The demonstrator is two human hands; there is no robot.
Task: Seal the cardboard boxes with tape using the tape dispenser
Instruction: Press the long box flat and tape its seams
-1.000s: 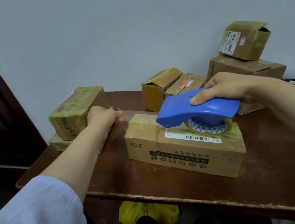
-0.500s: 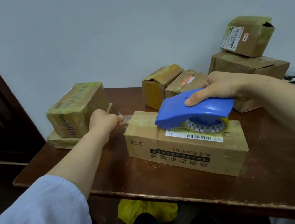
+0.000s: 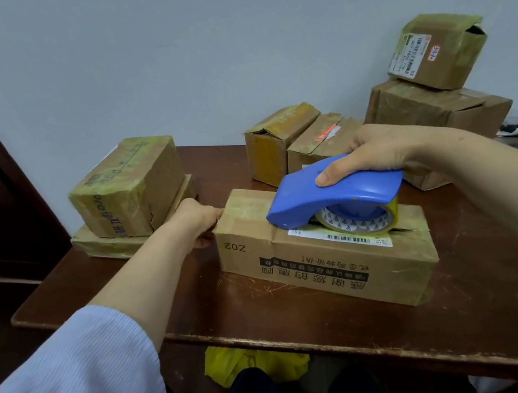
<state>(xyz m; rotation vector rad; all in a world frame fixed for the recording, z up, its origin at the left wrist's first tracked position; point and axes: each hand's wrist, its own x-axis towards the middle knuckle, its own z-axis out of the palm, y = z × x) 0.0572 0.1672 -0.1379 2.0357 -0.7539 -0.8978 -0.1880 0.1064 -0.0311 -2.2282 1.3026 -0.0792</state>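
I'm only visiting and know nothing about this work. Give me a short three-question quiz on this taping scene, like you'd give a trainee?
1. True or false: the right hand grips the blue tape dispenser, which rests on top of the long box.
2. Where is the left hand? A) flat on the table B) at the long box's left end C) on the dispenser
3. Fill in: the small labelled box at the far right sits on top of another ____.
Key: 1 true; 2 B; 3 box.
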